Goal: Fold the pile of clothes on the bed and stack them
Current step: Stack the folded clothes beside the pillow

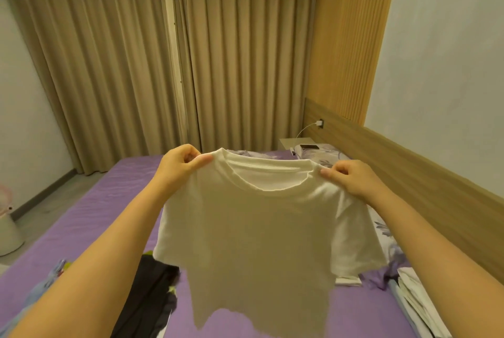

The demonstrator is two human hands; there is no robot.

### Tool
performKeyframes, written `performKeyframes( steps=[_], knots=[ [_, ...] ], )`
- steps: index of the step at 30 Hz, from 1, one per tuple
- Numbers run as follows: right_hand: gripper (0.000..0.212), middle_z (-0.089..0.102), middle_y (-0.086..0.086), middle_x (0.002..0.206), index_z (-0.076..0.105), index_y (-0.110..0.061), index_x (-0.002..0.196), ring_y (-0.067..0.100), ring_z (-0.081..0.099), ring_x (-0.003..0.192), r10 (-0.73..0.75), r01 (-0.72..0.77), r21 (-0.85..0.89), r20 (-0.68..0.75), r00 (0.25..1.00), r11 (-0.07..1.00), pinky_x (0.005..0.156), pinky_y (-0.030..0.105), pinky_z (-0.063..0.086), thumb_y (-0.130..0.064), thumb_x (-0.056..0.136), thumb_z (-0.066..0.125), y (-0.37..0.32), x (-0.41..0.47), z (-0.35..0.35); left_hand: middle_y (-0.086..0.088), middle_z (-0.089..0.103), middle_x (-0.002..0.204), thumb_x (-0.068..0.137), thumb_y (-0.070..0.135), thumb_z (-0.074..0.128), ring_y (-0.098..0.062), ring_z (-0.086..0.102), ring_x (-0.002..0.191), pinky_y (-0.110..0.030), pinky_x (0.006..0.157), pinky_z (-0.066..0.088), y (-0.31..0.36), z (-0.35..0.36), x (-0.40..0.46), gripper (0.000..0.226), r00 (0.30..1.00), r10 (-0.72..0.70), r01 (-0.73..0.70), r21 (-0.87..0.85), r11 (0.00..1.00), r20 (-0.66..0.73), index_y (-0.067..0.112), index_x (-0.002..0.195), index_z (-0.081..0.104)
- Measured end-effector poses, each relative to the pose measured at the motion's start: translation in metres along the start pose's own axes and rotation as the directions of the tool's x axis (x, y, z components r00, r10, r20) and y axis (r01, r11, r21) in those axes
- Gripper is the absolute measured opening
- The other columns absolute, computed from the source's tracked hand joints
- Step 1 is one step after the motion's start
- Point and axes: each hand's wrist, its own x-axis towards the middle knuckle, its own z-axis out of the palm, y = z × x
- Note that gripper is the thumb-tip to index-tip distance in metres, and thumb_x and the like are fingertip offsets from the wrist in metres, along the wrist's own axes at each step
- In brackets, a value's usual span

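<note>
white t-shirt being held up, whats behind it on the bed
Behind the white cotton t-shirt lies the purple bedsheet; a black garment pokes out lower left. Anything directly behind the shirt is covered.

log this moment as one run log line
step: shirt held up | left hand: pinches white t-shirt shoulder | right hand: pinches other shoulder | shirt: hanging unfolded above purple bed

We see a white T-shirt [253, 226] held up over the purple bed [90, 215], hanging free. Left hand [181, 167] pinches one shoulder by the collar, right hand [351, 179] pinches the other. Black garment [148, 291] lies on the bed under the left forearm, a light blue garment [41, 291] lower left, folded pale clothes [417, 302] lower right. Beige curtains [163, 51] behind, phone [309, 146] on the nightstand [286, 142].
</note>
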Motion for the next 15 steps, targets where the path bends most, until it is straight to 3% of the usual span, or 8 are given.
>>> performKeyframes(
  steps=[2,4,8,12,15],
  knots=[
    [0.024,0.062,-0.002,0.08,0.067,-0.014,0.086,0.016,0.055,0.077,-0.079,0.084,-0.073,0.072,0.994,0.994,0.065,0.027,0.039,-0.032,0.095,0.054,0.005,0.002,-0.003,0.009,0.052,0.06,0.079,0.048,0.072,-0.006,0.043,0.056,-0.022,0.053,0.037,-0.001,0.001,-0.003,0.031,1.0,0.004,-0.004,0.045,0.999,0.004,0.02,0.07,0.062],
    [0.02,0.063,-0.001,0.092,0.067,-0.014,0.098,0.016,0.056,0.087,-0.125,0.131,-0.078,0.077,0.989,0.988,0.074,0.029,0.041,-0.023,0.097,0.05,0.009,0.005,0.0,0.01,0.056,0.065,0.084,0.042,0.069,-0.006,0.048,0.061,-0.02,0.056,0.038,-0.002,0.002,-0.006,0.022,1.0,0.02,-0.021,0.085,0.996,0.01,0.023,0.073,0.064],
    [0.012,0.062,-0.003,0.09,0.065,-0.015,0.096,0.007,0.052,0.08,-0.082,0.089,0.096,-0.079,0.994,0.991,0.068,0.014,0.038,-0.019,0.095,0.054,0.017,0.008,0.018,0.004,0.056,0.082,0.093,0.024,0.059,-0.012,0.049,0.076,-0.019,0.063,0.036,-0.008,0.011,-0.011,0.009,0.999,0.016,-0.007,0.181,0.983,-0.046,0.019,0.086,0.063],
    [0.015,0.064,0.003,0.092,0.068,-0.014,0.101,0.016,0.054,0.084,-0.021,0.065,0.179,-0.239,0.971,0.982,0.07,0.027,0.037,-0.02,0.095,0.055,0.018,0.013,0.035,0.001,0.06,0.094,0.096,0.01,0.048,-0.016,0.052,0.087,-0.026,0.069,0.036,-0.012,0.032,-0.021,0.016,0.974,-0.135,0.148,0.062,0.987,-0.183,0.011,0.101,0.063],
    [0.019,0.065,0.008,0.1,0.069,-0.009,0.105,0.015,0.052,0.089,-0.028,0.091,0.167,-0.348,0.937,0.982,0.075,0.025,0.036,-0.019,0.094,0.057,0.019,0.01,0.041,-0.001,0.057,0.097,0.098,0.006,0.039,-0.017,0.049,0.087,-0.027,0.062,0.035,-0.012,0.052,-0.031,0.022,0.951,-0.2,0.21,0.016,0.978,-0.234,0.011,0.103,0.06]
  ],
)
